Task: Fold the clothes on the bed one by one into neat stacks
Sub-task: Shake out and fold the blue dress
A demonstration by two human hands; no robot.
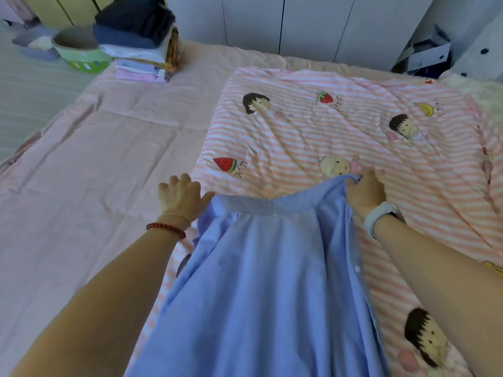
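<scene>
Blue shirt [261, 281] lengthwise, collar pointing away; right hand [366, 193] grip pinching collar, left hand [181, 195] spread, empty

bed [89, 164] bears striped quilt [313, 131], folded stack [141, 53].

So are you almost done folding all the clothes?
Some is done: a stack of folded clothes sits at the bed's far left corner. In hand now is a blue shirt, spread flat; the right hand grips its top edge, and the left hand rests beside it. It isn't folded yet. No other loose clothes show.
</scene>
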